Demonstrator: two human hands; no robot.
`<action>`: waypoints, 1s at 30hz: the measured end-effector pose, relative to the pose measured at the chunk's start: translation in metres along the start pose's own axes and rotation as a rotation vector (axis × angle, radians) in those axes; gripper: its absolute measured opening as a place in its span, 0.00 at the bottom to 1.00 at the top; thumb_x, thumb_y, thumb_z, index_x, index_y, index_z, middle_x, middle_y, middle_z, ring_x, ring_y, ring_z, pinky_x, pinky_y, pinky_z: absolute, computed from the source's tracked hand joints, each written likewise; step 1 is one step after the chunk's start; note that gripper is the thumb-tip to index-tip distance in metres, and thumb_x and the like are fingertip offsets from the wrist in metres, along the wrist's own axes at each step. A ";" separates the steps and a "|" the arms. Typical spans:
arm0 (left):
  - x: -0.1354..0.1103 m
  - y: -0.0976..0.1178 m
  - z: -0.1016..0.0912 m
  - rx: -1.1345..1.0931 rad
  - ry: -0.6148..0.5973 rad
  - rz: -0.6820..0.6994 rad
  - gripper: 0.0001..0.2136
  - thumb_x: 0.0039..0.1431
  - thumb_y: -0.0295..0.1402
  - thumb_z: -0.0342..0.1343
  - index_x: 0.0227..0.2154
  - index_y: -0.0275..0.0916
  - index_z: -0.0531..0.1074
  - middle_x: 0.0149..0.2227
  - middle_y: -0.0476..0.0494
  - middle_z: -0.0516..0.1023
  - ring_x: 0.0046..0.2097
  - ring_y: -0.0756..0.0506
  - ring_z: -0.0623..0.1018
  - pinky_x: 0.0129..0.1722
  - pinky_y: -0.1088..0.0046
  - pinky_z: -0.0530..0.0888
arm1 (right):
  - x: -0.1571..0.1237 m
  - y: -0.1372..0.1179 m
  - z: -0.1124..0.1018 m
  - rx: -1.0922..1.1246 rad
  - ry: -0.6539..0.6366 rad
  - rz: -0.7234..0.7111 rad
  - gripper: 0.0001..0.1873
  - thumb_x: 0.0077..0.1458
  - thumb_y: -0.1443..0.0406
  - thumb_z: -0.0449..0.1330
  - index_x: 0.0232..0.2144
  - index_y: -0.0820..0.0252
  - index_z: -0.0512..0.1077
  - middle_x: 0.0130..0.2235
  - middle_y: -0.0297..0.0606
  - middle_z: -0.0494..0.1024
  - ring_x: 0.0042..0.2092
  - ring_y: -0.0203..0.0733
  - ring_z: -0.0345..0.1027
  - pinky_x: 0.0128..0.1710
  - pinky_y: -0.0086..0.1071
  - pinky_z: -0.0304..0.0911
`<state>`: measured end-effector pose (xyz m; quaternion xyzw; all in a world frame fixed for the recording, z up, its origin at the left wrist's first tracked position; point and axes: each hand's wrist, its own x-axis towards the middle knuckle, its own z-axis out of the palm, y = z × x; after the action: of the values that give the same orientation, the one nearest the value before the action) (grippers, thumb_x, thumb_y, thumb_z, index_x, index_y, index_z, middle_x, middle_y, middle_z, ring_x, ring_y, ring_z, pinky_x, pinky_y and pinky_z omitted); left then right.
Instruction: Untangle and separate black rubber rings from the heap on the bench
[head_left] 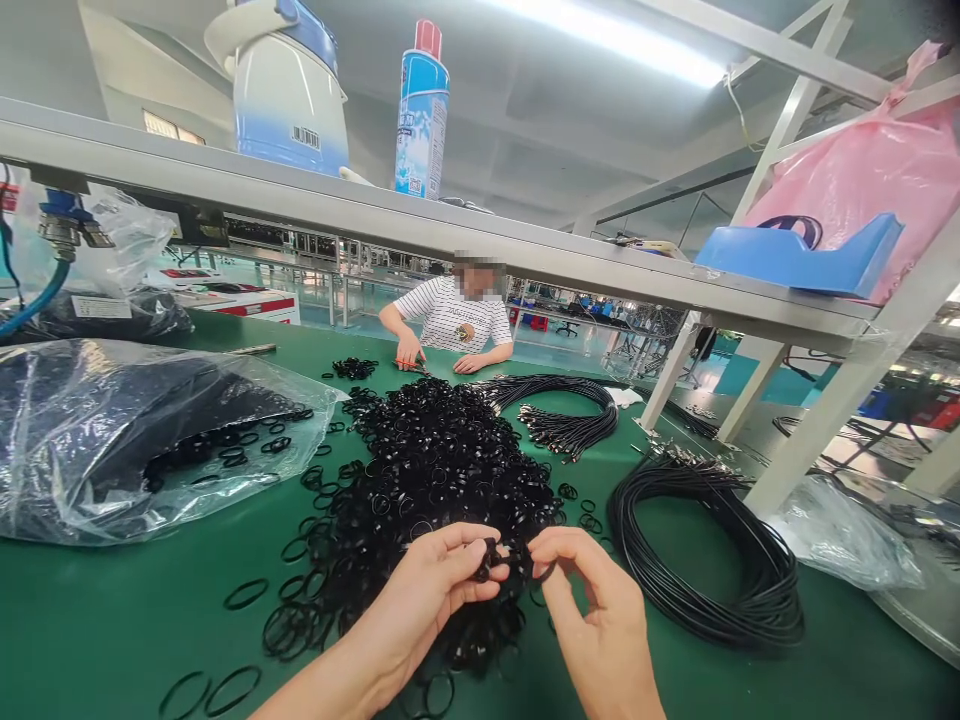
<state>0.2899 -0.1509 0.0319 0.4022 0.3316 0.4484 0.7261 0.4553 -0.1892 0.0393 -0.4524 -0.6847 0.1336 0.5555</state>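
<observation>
A big pile of black rubber rings (442, 470) lies in the middle of the green table (112, 610). My left hand (427, 600) is over the pile's near edge, its fingers pinched on a small bunch of black rings (489, 562). My right hand (596, 620) is beside it, thumb and forefinger pinched on a single black ring (541, 574). The two hands almost touch at the fingertips.
A clear plastic bag (112, 440) with more rings lies at the left. Coiled black cables (720, 540) rest at the right, another cable bundle (559, 410) further back. A co-worker in a striped shirt (454, 320) works across the table. A shelf (375, 215) overhead carries a spray can and a jug.
</observation>
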 end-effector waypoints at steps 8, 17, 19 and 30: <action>-0.007 -0.002 0.006 -0.016 0.002 -0.048 0.15 0.52 0.29 0.61 0.44 0.36 0.73 0.41 0.41 0.79 0.45 0.44 0.76 0.50 0.66 0.71 | -0.002 0.003 0.010 -0.103 -0.237 0.019 0.15 0.52 0.75 0.53 0.37 0.56 0.74 0.37 0.34 0.76 0.38 0.38 0.70 0.37 0.27 0.62; -0.002 0.002 0.002 0.155 0.073 0.028 0.12 0.50 0.33 0.64 0.37 0.35 0.75 0.34 0.45 0.76 0.35 0.49 0.74 0.39 0.73 0.72 | 0.001 0.003 0.007 0.035 -0.187 0.362 0.08 0.54 0.68 0.56 0.34 0.55 0.75 0.33 0.32 0.77 0.34 0.37 0.68 0.32 0.27 0.59; -0.003 0.002 0.003 0.204 0.084 0.029 0.12 0.50 0.34 0.63 0.37 0.35 0.75 0.30 0.47 0.75 0.31 0.52 0.71 0.32 0.77 0.69 | 0.001 0.003 0.007 0.047 -0.203 0.371 0.07 0.53 0.68 0.56 0.32 0.56 0.75 0.32 0.32 0.76 0.34 0.37 0.67 0.32 0.28 0.59; 0.006 -0.004 -0.003 0.048 0.193 0.047 0.10 0.51 0.36 0.59 0.32 0.36 0.70 0.23 0.53 0.64 0.24 0.55 0.61 0.21 0.82 0.59 | 0.004 0.005 0.010 0.473 -0.221 0.570 0.03 0.47 0.68 0.57 0.25 0.61 0.65 0.29 0.34 0.71 0.31 0.37 0.65 0.24 0.25 0.57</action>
<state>0.2908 -0.1456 0.0264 0.3821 0.4009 0.4938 0.6703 0.4493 -0.1804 0.0345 -0.4670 -0.5374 0.4846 0.5081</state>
